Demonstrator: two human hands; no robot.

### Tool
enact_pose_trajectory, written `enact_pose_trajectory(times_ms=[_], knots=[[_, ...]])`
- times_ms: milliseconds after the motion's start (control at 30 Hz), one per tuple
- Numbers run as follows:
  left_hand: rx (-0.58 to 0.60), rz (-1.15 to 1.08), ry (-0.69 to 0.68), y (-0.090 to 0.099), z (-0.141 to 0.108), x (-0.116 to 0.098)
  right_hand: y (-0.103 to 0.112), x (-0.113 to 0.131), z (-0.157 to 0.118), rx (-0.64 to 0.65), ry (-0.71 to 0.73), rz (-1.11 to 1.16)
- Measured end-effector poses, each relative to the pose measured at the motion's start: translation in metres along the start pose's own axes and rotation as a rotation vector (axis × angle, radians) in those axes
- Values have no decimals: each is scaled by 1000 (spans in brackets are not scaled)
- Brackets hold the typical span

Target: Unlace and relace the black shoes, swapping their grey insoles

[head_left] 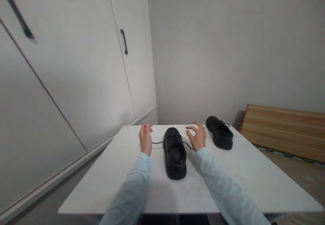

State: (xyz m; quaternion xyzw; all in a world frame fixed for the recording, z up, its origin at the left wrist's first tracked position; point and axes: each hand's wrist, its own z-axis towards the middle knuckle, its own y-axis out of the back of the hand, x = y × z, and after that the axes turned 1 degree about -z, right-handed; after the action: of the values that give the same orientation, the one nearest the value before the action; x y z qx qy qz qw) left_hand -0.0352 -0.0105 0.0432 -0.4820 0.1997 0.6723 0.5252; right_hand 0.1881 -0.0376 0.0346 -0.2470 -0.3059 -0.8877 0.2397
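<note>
Firstly, white table [177, 196]: black shoe [175, 154] mid-table; right hand [198, 138] over table, fingers spread; left hand [145, 137], grip: cannot tell; second shoe [219, 133], table's far right. Left of table, cabinet [76, 59]; beyond, wall [215, 49]; right, wooden board [283, 128].

We have room left of left hand [145, 138]; middle shoe [175, 166] blocks toward right hand [199, 139]; second shoe [222, 141] beyond that.

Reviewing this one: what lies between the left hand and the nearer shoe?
In the head view, a thin dark lace spans the gap from the nearer shoe to the left hand, with the white tabletop beneath.
</note>
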Motion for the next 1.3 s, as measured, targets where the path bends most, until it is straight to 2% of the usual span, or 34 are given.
enact_pose_trajectory(times_ms=[67, 133, 200, 300, 367, 467, 633, 767, 1033, 1300], knots=[[-2, 68, -5, 1, 0, -3, -1, 0, 1, 107, 21, 138], [73, 103, -10, -1, -1, -7, -3, 2, 1, 260, -5, 287], [208, 115, -12, -3, -5, -13, -5, 4, 0, 396, -62, 388], [469, 128, -48, -6, -12, -21, -4, 9, -1, 526, -107, 456], [624, 157, -90, -8, -17, -23, -3, 12, -1, 566, -113, 475], [794, 220, -119, -9, -22, -19, -3, 13, -2, 586, -113, 484], [980, 317, -94, -10, -24, -5, -10, 8, -4, 560, -100, 478], [1030, 336, -58, -9, -25, -1, -14, 7, -6, 514, -70, 453], [1029, 320, -72, -10, -24, -2, -12, 20, -12, 361, 75, 367], [1048, 275, -80, -9, -24, -1, -9, 18, -6, 467, -91, 541]])
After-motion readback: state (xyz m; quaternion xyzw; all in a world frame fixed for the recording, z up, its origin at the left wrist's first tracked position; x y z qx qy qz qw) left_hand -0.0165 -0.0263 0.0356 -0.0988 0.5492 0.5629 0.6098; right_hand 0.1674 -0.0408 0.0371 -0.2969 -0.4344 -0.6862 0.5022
